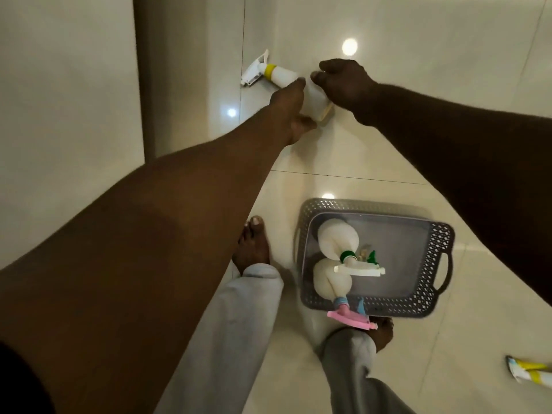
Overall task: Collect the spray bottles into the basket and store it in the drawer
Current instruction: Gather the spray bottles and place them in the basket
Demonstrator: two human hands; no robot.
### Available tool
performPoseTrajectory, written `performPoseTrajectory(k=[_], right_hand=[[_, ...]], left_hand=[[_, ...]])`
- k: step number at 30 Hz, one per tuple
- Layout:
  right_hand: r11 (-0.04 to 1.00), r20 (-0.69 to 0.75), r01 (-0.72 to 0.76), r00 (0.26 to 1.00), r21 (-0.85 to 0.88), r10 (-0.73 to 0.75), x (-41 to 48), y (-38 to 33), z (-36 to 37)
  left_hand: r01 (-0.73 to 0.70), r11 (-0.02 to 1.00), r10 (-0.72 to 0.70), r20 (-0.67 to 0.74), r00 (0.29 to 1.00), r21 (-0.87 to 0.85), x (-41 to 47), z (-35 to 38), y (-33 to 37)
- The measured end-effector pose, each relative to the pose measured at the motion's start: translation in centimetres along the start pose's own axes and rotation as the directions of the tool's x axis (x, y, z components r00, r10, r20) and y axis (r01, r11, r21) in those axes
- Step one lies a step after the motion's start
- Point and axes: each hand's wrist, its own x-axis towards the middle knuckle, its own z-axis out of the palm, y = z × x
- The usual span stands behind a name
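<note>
Head view: we stand on glossy cream tile floor beside wall. Both hands' fingers spread open around yellow-collared spray bottle lying there; grey basket holds two bottles.

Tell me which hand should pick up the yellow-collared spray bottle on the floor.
Left. The left hand already reaches along the spray bottle, its fingertips near the body. The right hand hovers beyond the bottle's base, farther from it.
</note>
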Motion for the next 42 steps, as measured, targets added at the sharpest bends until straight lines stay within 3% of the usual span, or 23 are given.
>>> performPoseTrajectory(k=[4,11,15,18,22,27,35,42], right_hand=[[0.999,-0.063,0.034,0.997,0.023,-0.032,-2.6,0.8,-0.6],[0.953,-0.198,0.045,0.98,0.3,0.016,-11.8,2.9,-4.2],[0.928,-0.231,0.057,0.973,0.368,0.032,-17.8,5.6,-6.4],[0.877,-0.217,0.01,0.97,0.48,0.108,-22.0,8.8,-7.5],[0.793,-0.24,-0.01,0.951,0.609,0.196,-26.8,13.7,-7.2],[0.78,-0.322,-0.025,0.902,0.625,0.287,-30.5,19.2,-5.1],[0.742,-0.366,-0.065,0.839,0.668,0.403,-30.9,25.2,1.2],[0.748,-0.365,-0.119,0.815,0.653,0.449,-27.7,27.6,4.3]], left_hand=[[-0.066,0.996,0.067,0.012,0.998,-0.067,-2.5,0.7,-1.0],[-0.28,0.954,0.271,0.094,0.958,0.11,-8.3,1.3,-4.6],[-0.505,0.766,0.442,0.244,0.863,0.399,-11.9,2.0,-7.1],[-0.588,0.65,0.472,0.35,0.809,0.481,-13.7,3.2,-9.6],[-0.614,0.625,0.384,0.494,0.78,0.483,-14.6,4.7,-13.2],[-0.556,0.603,0.216,0.554,0.804,0.572,-13.6,5.8,-17.3],[-0.597,0.214,-0.027,0.615,0.788,0.774,-9.3,6.9,-20.8],[-0.555,0.099,-0.082,0.562,0.823,0.826,-5.8,7.3,-21.6]])
